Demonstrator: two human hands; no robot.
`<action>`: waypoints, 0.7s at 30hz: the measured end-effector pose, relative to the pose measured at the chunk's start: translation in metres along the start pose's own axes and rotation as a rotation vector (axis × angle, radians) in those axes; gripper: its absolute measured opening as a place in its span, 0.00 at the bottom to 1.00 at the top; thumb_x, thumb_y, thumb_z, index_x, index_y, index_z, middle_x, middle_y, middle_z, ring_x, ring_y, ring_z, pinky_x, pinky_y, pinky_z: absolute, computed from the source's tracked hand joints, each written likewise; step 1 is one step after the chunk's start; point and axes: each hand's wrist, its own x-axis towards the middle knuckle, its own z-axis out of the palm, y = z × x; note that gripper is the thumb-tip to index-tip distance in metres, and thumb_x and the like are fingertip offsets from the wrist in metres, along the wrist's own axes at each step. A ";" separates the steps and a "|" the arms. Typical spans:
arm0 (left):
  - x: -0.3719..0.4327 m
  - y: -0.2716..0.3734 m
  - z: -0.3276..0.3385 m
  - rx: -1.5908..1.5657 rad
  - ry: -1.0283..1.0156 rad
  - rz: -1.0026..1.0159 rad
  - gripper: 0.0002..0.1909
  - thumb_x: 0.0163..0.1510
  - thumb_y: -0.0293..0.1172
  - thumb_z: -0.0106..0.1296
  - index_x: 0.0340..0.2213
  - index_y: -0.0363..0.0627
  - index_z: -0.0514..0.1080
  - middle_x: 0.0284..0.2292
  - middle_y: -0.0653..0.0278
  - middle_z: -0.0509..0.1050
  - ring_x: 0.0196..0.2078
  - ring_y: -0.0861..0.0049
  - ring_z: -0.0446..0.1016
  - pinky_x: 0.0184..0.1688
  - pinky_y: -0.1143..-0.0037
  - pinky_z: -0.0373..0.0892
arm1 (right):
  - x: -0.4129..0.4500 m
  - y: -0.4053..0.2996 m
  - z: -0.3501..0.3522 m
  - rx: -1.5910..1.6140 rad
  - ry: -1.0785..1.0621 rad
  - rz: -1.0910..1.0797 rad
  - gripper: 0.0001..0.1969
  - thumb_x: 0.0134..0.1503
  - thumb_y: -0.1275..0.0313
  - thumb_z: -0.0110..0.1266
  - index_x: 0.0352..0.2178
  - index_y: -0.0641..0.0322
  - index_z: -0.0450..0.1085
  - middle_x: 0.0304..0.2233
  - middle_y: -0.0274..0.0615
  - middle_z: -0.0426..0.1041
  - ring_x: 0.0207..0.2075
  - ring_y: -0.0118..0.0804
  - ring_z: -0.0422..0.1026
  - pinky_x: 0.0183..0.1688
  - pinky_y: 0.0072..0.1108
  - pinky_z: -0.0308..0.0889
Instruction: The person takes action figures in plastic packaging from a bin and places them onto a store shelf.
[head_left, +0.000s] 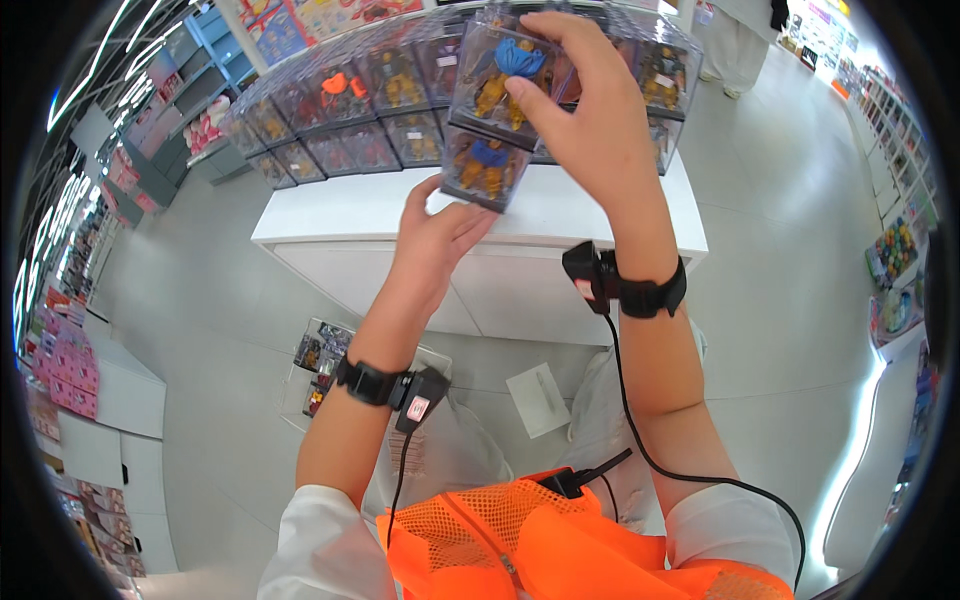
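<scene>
My right hand (592, 112) grips a clear plastic display box (502, 86) that holds a yellow figure with a light blue top part. Directly beneath it, touching, is a second clear box (484, 171) with a yellow and blue figure. My left hand (442, 225) holds this lower box at its bottom and left edge, above the front of a white cabinet top (337, 210). Behind both boxes, rows of similar clear boxes (397, 82) with figures stand stacked on the cabinet. Part of the stack is hidden by my right hand and the boxes.
A clear bin (291, 390) with several boxed figures stands on the floor by my left forearm. A white sheet (538, 400) with a pen-like item lies between my knees. A person's pale trousers (731, 41) show at the upper right. Shelves line both sides; cables hang from my wrist devices.
</scene>
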 end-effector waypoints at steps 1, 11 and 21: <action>0.008 -0.002 0.013 0.015 -0.006 -0.003 0.40 0.51 0.20 0.48 0.58 0.28 0.37 0.43 0.36 0.67 0.49 0.50 0.71 0.56 0.63 0.67 | 0.005 0.004 -0.011 -0.066 -0.023 -0.002 0.15 0.47 0.75 0.55 0.39 0.65 0.68 0.43 0.56 0.70 0.44 0.58 0.70 0.43 0.37 0.67; 0.056 -0.035 0.023 0.216 0.036 -0.126 0.47 0.49 0.23 0.58 0.53 0.18 0.33 0.45 0.38 0.63 0.47 0.57 0.72 0.49 0.70 0.73 | -0.021 0.057 0.021 0.030 -0.057 0.059 0.21 0.45 0.74 0.61 0.43 0.55 0.68 0.45 0.36 0.69 0.40 0.47 0.68 0.45 0.32 0.65; 0.069 -0.015 0.003 0.750 0.108 -0.142 0.49 0.39 0.41 0.70 0.44 0.20 0.46 0.28 0.53 0.70 0.24 0.75 0.74 0.23 0.75 0.76 | -0.020 0.062 0.047 0.174 -0.095 0.136 0.24 0.46 0.76 0.59 0.47 0.55 0.66 0.47 0.43 0.64 0.48 0.53 0.65 0.50 0.35 0.62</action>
